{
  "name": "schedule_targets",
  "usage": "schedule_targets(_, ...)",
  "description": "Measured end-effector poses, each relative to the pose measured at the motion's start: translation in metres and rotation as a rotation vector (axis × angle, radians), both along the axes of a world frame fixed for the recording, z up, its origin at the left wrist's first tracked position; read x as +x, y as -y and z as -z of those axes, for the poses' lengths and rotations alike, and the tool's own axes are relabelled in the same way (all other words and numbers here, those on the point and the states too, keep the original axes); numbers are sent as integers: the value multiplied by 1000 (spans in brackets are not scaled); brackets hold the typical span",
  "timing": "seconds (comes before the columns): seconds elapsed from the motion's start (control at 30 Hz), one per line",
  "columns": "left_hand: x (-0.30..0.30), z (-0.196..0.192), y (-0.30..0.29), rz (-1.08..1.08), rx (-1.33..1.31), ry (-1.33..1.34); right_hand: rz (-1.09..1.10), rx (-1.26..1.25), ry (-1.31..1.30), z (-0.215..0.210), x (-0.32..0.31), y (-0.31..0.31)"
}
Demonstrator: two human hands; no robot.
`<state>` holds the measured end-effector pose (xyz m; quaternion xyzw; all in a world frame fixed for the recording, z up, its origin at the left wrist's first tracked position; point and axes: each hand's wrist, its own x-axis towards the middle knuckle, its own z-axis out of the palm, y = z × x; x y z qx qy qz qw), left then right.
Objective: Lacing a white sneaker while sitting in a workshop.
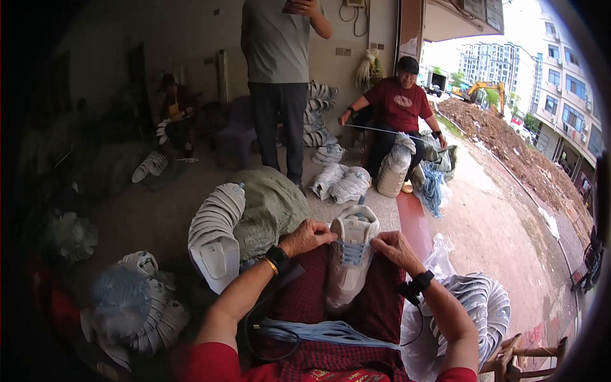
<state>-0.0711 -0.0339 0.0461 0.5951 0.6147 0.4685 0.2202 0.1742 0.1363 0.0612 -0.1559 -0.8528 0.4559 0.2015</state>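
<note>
**Both hands at a shoe's laces**

A white shoe (349, 258) lies on the red checked lap cloth (305, 299). The left hand (305, 237) and right hand (396, 249) pinch its pale blue laces (352, 253), grips closed. Loose blue laces (321, 331) lie at the cloth's near edge; a stack of white shoes (213, 232) leans against a green sack (270, 207) to the left.

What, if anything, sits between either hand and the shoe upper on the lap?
Nothing visible. The left hand and right hand both already touch the white shoe upper with light-blue laces, fingers at its lacing near the tongue. The bundle of light-blue laces lies lower on the lap, clear of both.
</note>
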Motion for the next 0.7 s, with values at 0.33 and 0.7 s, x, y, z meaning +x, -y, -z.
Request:
schedule_targets(0.33, 23, 8, 2, -38, -86, -79, -38, -58, 22, 5, 32, 4)
schedule_targets(0.7, 22, -25, 10, -67, 52, -225, -198, -97, 19, -12, 0, -10)
